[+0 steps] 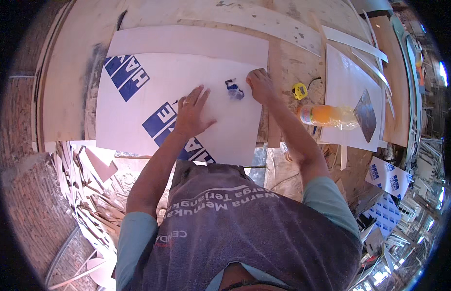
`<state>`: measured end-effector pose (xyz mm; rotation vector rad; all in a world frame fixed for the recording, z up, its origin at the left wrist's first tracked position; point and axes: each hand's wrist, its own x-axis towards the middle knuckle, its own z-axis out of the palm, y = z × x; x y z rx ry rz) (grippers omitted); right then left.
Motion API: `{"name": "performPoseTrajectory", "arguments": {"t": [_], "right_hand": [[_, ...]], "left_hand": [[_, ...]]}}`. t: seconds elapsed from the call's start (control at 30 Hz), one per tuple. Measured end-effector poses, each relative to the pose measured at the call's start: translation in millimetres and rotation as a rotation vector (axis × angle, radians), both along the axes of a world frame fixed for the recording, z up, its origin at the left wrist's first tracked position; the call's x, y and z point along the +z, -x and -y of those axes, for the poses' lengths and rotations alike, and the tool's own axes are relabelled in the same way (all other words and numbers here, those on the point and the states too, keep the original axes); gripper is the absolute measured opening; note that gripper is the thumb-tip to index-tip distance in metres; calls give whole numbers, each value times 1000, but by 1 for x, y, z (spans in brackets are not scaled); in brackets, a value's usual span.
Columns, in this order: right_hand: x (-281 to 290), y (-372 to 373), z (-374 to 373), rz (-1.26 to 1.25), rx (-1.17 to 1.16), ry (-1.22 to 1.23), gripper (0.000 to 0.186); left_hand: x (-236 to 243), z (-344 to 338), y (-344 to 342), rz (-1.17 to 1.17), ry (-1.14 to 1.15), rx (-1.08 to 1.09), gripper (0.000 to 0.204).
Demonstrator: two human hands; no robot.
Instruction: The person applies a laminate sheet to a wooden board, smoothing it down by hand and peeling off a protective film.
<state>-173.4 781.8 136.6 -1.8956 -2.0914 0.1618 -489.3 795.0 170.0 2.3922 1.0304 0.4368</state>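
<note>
A large white sheet (pixel 220 131) with blue printed blocks lies on the wooden workbench in front of me. My left hand (pixel 192 112) rests on it, palm down, fingers spread. At the sheet's right edge, my right hand (pixel 261 86) is closed with the fingers curled under; whatever it grips is hidden, though a bit of orange shows by the fingertips. Between the hands lies a small crumpled-looking dark blue and clear piece (pixel 234 90), too small to name. Along the sheet's far side runs a plain pale strip (pixel 186 40).
Right of my right hand lie a yellow tape measure (pixel 299 91), a clear bottle with orange contents (pixel 327 117) and a flat metal blade (pixel 365 116). Another white panel (pixel 339 72) and thin white strips (pixel 356 42) lie beyond. Offcuts (pixel 85 194) are heaped below the bench at left.
</note>
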Motion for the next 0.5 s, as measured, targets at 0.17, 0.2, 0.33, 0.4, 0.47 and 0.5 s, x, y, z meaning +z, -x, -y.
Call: {"name": "performPoseTrajectory", "arguments": {"t": [0.17, 0.2, 0.33, 0.4, 0.47, 0.5], "right_hand": [[2, -6, -1, -66, 116, -65, 12], [2, -7, 0, -67, 114, -61, 12], [-3, -10, 6, -102, 127, -72, 16], [-4, -6, 11, -142, 113, -95, 15], [-1, 0, 23, -206, 33, -34, 13], [2, 5, 31, -203, 33, -33, 13]], "left_hand": [[-9, 8, -8, -237, 60, 43, 123], [-8, 6, -9, -252, 86, 54, 126], [-3, 5, -15, -264, 100, 40, 129], [-3, 4, -16, -262, 126, 59, 130], [-3, 4, -15, -256, 138, 64, 129], [-3, 3, -15, -248, 149, 77, 129]]}}
